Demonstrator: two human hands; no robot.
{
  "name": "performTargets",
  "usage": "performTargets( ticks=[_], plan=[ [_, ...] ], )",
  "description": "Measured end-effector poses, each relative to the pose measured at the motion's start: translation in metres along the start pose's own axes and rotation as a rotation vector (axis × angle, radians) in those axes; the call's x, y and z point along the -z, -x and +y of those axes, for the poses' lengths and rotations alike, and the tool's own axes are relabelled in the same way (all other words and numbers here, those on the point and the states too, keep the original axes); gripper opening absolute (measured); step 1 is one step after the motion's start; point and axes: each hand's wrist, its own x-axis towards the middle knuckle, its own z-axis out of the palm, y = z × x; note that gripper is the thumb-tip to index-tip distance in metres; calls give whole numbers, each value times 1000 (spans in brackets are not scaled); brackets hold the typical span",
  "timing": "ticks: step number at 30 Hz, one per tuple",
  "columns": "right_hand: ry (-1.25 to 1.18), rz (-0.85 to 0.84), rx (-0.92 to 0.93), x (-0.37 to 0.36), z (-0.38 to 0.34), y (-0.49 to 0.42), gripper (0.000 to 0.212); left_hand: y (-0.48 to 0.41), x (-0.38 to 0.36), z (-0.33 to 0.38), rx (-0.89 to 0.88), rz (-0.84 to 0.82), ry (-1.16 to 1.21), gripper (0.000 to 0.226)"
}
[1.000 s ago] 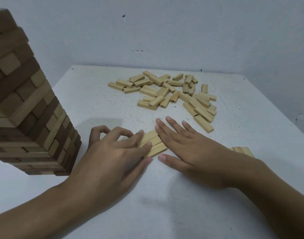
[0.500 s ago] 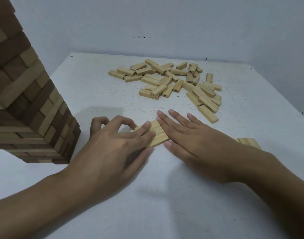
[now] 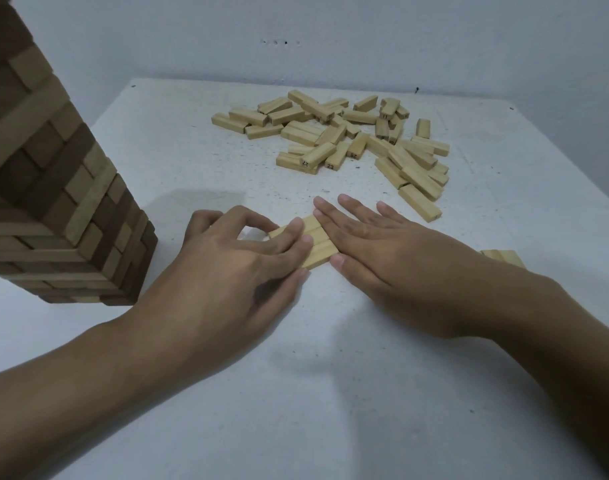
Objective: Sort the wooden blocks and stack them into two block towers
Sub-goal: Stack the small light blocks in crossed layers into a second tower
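The left hand [image 3: 234, 265] lies over the left part of a row of three blocks [image 3: 318, 245], its fingers bent. Two fingertips rest on top of the row, the little finger sits against its near edge, and the index finger arches toward the far side. The thumb curls behind the index finger, and whether it touches the wood is hard to tell. The right hand [image 3: 393, 261] is flat on the counter [image 3: 330, 393], fingers straight and spread, with the index finger pressed along the right ends of the same blocks. So the two hands come together on the row, one on each side.

The three pale blocks lie flat, side by side and touching, near the middle of the white counter. Just behind the right wrist a few more pale blocks [image 3: 504, 258] peek out. Farther back lies a loose pile of blocks [image 3: 348, 140], some with printed numbers on their ends. At the left edge stands a tall block tower [image 3: 54, 202] of mixed dark and light wood, well apart from the hands. A plain wall [image 3: 330, 29] rises behind the counter.
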Motion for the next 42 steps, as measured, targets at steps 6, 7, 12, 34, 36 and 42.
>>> performTargets(
  ticks=[6, 7, 12, 34, 36, 42],
  plan=[
    [-15, -10, 0, 0, 2, 0, 59, 0, 1, 1, -11, 3, 7, 36],
    [-20, -15, -2, 0, 2, -1, 59, 0, 2, 1, -8, -4, 12, 37],
    [-32, -17, 1, 1, 2, -1, 59, 1, 2, 1, 0, -21, 18, 38],
    [-317, 278, 149, 9, 15, -11, 59, -1, 0, -2, -7, -19, 160, 37],
    [-308, 272, 163, 9, 16, -12, 58, -1, 0, -3, -14, -5, 164, 36],
    [-373, 259, 143, 13, 17, -7, 39, -3, 6, 2, -60, 93, 199, 21]
  ],
)
